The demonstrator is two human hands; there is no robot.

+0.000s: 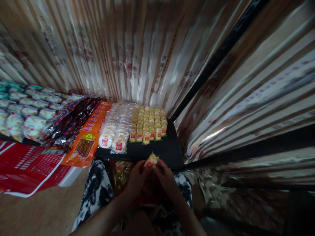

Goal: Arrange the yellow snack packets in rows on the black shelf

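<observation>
Between my two hands, just in front of the black shelf's near edge, is a small yellow wrapped snack pack (pixel 151 160) with a red and white label. My left hand (pixel 138 173) grips its left side, and my right hand (pixel 163 171) has its fingers closed on the right side. Beyond them, rows of matching yellow snack packs (pixel 149 123) stand close together on the black shelf (pixel 157 151). Below my left hand, more wrapped packs (pixel 121 172) lie in a bag or box between my knees; its shape is partly hidden by my arms.
Left of the yellow rows lie round white packaged crackers (pixel 119 142), an orange snack bag (pixel 86 144), dark red packets (pixel 73 119) and white packets (pixel 33 126). A red printed sheet (pixel 27 167) hangs below the shelf. Striped curtains (pixel 137 49) and a black pole (pixel 204 78) bound the space.
</observation>
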